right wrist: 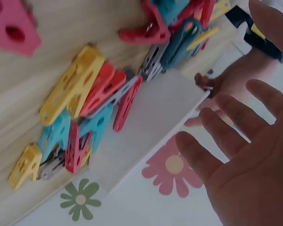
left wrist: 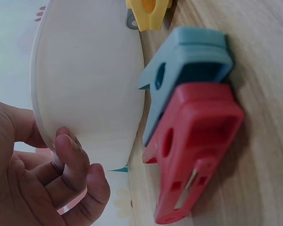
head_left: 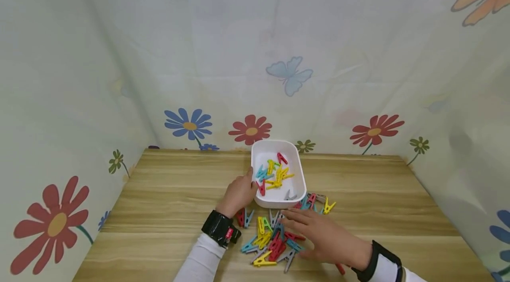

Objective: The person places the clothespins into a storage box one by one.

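Pegs [head_left: 276, 247] lie heaped on the surface [head_left: 159, 229] between the white tub [head_left: 279, 204] and the near edge; others inside tub. Tub located toward far edge, its left rim grasped by the left hand's [head_left: 238, 192] fingers. Right hand [head_left: 327, 234] over heap, fingers extended, released.

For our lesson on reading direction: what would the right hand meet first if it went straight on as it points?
Probably the white tray, at its near end; depth is unclear, so the clothespins beneath could come first.
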### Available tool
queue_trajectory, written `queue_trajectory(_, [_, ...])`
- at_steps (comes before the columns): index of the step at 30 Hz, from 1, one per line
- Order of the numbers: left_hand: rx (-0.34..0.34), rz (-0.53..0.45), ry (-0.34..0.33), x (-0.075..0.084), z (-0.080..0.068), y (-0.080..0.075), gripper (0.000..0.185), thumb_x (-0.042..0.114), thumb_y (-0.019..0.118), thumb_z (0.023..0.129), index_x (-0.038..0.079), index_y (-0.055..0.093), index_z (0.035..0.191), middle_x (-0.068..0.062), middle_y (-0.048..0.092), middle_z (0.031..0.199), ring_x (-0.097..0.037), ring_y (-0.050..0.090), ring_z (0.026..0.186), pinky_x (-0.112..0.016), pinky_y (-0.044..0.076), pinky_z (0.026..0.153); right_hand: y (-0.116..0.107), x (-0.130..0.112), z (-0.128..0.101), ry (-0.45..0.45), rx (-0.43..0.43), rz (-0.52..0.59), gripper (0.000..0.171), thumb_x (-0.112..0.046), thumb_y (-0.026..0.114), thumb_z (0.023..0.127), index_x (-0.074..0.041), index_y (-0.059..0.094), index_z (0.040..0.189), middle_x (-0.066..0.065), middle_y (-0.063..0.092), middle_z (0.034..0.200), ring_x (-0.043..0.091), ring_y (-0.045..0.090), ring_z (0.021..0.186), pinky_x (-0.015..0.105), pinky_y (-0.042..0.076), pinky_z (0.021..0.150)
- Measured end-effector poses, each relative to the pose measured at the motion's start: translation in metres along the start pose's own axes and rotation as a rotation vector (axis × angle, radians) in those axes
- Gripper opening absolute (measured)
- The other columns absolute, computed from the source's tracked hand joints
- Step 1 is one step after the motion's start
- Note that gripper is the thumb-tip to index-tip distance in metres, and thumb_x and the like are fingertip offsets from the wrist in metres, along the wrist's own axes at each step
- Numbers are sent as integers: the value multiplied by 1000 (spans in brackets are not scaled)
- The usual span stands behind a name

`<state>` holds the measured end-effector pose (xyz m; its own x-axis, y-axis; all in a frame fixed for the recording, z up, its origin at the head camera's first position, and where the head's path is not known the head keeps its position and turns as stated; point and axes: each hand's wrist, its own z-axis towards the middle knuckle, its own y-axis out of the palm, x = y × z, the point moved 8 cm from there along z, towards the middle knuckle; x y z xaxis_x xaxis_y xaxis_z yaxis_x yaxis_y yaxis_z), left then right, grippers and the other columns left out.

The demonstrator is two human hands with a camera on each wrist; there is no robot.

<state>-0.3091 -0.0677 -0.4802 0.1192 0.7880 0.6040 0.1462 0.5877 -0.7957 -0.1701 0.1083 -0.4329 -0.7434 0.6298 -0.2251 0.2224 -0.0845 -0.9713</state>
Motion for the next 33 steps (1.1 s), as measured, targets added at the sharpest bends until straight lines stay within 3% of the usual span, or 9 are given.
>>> queue_trajectory(6, [17,13,20,0,0,0,59,24,50,101,-2,33,151,-6,53,69,-18,50,52,-29,39,47,16,-11,0,-51,-20,2,80,-39,78,81,-28,40,150,4,41,155,31,45,137,53,46,102])
queue_trajectory(14, [0,-3,13,-1,-1,2,60,25,49,101,0,31,152,-6,54,70,-18,51,52,-28,40,47,36,-2,1,3,-105,-27,70,-37,75,84,-29,45,147,4,46,151,31,46,136,52,44,103])
queue_trajectory(24, [-26,-21,-19,-2,1,2,61,27,49,101,2,30,154,-6,52,69,-20,52,52,-28,40,47,44,8,4,95,-135,71,56,-28,77,83,-31,56,135,-6,59,122,11,59,107,35,54,86])
queue_trajectory(33, [-9,-8,-17,-1,0,1,60,26,49,101,1,31,153,-8,55,72,-20,52,53,-29,40,48,44,6,4,72,-112,71,44,-24,74,87,-27,61,128,-10,61,110,3,58,97,28,53,81])
